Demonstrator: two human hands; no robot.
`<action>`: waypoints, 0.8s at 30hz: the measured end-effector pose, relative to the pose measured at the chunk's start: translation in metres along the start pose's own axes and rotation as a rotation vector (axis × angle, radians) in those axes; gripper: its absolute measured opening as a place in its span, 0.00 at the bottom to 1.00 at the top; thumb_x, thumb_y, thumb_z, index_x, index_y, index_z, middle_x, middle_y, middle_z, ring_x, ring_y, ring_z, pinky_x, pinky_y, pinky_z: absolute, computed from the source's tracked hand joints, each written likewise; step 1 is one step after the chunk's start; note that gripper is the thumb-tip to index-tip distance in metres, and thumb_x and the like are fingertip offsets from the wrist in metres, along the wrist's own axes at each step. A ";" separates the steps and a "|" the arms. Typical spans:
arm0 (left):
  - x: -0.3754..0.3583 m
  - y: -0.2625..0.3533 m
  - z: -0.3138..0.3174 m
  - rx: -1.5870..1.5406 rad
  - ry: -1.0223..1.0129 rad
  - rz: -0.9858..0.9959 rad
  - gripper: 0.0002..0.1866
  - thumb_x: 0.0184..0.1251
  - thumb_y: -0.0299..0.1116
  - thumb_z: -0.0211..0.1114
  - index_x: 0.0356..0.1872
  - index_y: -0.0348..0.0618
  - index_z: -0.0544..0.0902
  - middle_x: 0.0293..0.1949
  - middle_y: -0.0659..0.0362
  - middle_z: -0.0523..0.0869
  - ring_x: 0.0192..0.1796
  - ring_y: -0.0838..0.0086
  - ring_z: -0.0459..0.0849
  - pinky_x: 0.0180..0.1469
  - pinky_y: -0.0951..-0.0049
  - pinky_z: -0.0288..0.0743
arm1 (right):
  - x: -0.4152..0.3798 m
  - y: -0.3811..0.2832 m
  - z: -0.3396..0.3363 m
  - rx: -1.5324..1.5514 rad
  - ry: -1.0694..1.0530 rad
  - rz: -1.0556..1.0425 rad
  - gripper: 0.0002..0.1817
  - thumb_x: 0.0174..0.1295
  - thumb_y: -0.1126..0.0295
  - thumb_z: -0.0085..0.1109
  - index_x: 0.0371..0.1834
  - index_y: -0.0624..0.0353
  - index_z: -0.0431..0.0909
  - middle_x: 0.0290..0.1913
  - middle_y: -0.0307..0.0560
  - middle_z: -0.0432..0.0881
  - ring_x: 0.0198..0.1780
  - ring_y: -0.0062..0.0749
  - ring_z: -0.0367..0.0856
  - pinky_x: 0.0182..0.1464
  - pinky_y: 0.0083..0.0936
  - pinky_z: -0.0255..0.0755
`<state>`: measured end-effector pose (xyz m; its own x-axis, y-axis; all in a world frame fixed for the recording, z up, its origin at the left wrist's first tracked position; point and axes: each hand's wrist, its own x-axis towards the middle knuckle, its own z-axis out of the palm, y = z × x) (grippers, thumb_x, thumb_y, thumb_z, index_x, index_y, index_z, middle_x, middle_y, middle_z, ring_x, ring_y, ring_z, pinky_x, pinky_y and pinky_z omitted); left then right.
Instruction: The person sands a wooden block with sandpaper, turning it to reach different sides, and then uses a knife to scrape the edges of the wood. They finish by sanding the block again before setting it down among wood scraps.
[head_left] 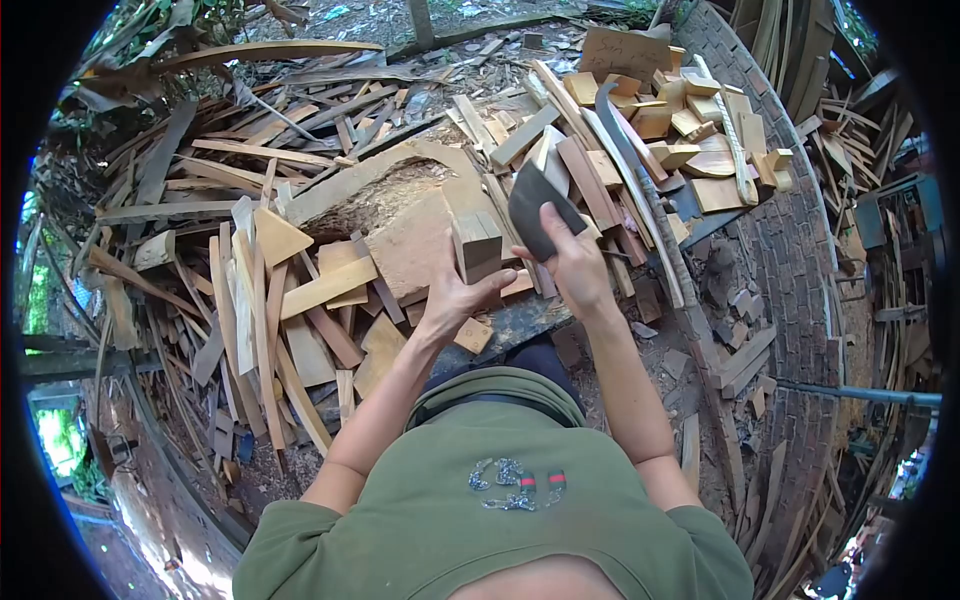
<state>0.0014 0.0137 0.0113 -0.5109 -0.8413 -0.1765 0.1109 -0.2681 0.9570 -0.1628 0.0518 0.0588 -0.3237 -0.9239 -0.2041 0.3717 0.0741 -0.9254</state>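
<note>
My left hand (462,298) is around a squared wooden block (477,240), its thumb stretched out below the block's dark end face. The fingers behind the block are mostly hidden. In my right hand (575,262) is a dark flat piece with a rounded edge (540,208), the thumb pressed on its face. The two hands are close together above a large, thick wooden slab (415,235) with a rough hollow in its surface.
Loose wooden slats (265,330) and offcuts crowd the left. Cut wooden blocks (690,120) are heaped at the back right, beside a long dark curved strip (622,135). A low brick wall (790,270) curves along the right. Scraps litter the ground.
</note>
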 end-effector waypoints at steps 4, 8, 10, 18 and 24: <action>0.006 -0.009 -0.003 0.108 0.095 0.104 0.43 0.49 0.41 0.82 0.63 0.39 0.65 0.49 0.52 0.83 0.48 0.70 0.84 0.47 0.71 0.80 | -0.009 0.000 0.004 -0.308 -0.098 0.020 0.19 0.76 0.61 0.50 0.59 0.65 0.77 0.55 0.46 0.81 0.55 0.28 0.79 0.58 0.27 0.75; 0.014 -0.009 -0.010 0.354 0.116 0.251 0.33 0.50 0.39 0.79 0.55 0.38 0.72 0.43 0.49 0.85 0.44 0.68 0.86 0.44 0.69 0.80 | -0.020 0.001 0.019 -0.875 -0.218 -0.517 0.23 0.72 0.65 0.50 0.67 0.64 0.71 0.67 0.59 0.73 0.70 0.49 0.70 0.72 0.43 0.60; 0.015 -0.002 -0.013 0.433 0.125 0.157 0.30 0.48 0.36 0.79 0.51 0.38 0.76 0.40 0.48 0.86 0.42 0.63 0.87 0.45 0.63 0.80 | -0.030 0.009 0.027 -1.133 -0.194 -0.680 0.21 0.71 0.67 0.49 0.65 0.62 0.73 0.67 0.58 0.73 0.69 0.51 0.70 0.75 0.44 0.54; 0.002 0.001 0.002 0.393 -0.023 0.320 0.35 0.44 0.35 0.80 0.56 0.36 0.75 0.44 0.48 0.86 0.44 0.66 0.87 0.47 0.66 0.80 | -0.022 0.006 0.015 -1.054 -0.242 -0.491 0.25 0.73 0.60 0.47 0.70 0.57 0.69 0.72 0.52 0.68 0.76 0.43 0.60 0.78 0.47 0.41; -0.002 0.003 -0.005 0.505 -0.007 0.301 0.35 0.45 0.37 0.82 0.56 0.37 0.75 0.43 0.51 0.85 0.46 0.69 0.85 0.49 0.67 0.80 | -0.017 -0.003 0.023 -0.931 -0.183 -0.284 0.24 0.74 0.62 0.48 0.70 0.60 0.69 0.71 0.57 0.70 0.74 0.43 0.64 0.78 0.39 0.38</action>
<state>0.0073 0.0120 0.0133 -0.5257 -0.8422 0.1202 -0.1670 0.2407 0.9561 -0.1381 0.0581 0.0724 -0.1268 -0.9910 0.0440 -0.5567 0.0343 -0.8300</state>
